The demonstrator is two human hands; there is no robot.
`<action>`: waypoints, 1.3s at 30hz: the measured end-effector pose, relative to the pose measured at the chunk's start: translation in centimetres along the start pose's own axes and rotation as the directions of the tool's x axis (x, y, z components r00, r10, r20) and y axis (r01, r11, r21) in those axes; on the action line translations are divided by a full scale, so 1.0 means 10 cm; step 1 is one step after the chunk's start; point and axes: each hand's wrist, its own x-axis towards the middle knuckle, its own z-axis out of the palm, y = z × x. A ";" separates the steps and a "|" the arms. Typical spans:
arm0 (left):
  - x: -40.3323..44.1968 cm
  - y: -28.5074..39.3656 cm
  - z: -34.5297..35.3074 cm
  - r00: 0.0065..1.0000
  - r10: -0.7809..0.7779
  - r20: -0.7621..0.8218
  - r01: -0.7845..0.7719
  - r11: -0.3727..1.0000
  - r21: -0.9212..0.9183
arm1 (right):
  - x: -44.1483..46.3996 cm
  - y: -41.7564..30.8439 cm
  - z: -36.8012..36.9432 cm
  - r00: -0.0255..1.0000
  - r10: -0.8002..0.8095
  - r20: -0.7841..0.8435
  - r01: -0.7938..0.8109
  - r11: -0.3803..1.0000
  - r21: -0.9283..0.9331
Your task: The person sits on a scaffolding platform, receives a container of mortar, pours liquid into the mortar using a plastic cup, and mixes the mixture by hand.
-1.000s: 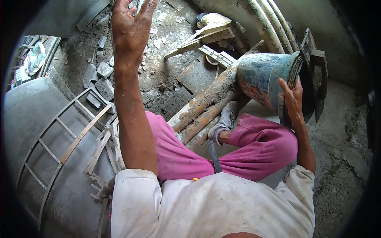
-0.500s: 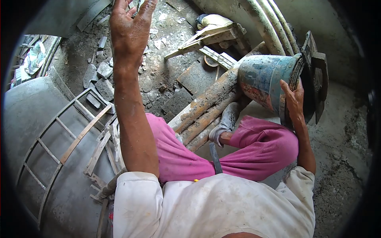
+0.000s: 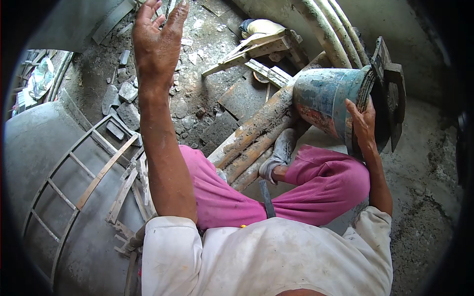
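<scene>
My left hand (image 3: 157, 47) is raised at the top left, its thumb and fingers apart and wet-looking. The fingertips reach the frame's top edge; I make out nothing held in them. On the right, my right hand (image 3: 364, 122) grips the rim of a mortar-stained blue bucket (image 3: 318, 101), with the thumb outside. The bucket lies tilted on its side, its mouth to the right. Against that mouth is a dirty wooden board with a block-like handle (image 3: 395, 74). The bucket's inside is mostly hidden.
Mud-caked poles (image 3: 261, 128) run diagonally beside my foot. A small wooden stand (image 3: 256, 49) stands beyond them. Broken blocks and rubble (image 3: 128, 93) cover the floor below. At left, a ladder-like frame (image 3: 79, 197) leans by a curved grey wall (image 3: 34, 143).
My left hand has shifted slightly left and up in view. The right hand stays on the bucket rim; the whole scene has slid a little with the camera.
</scene>
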 end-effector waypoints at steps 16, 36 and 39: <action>-0.01 0.00 -0.04 1.000 0.011 -0.002 -0.011 1.000 -0.006 | 0.01 0.01 -0.02 1.000 0.011 0.004 -0.011 0.999 -0.041; 0.01 -0.01 0.00 1.000 -0.009 -0.004 0.009 1.000 -0.015 | -0.01 -0.06 0.00 1.000 0.022 0.011 -0.022 1.000 -0.007; 0.02 -0.01 0.00 1.000 -0.008 -0.007 0.008 1.000 -0.003 | 0.00 -0.04 0.00 1.000 0.013 0.008 -0.013 1.000 0.009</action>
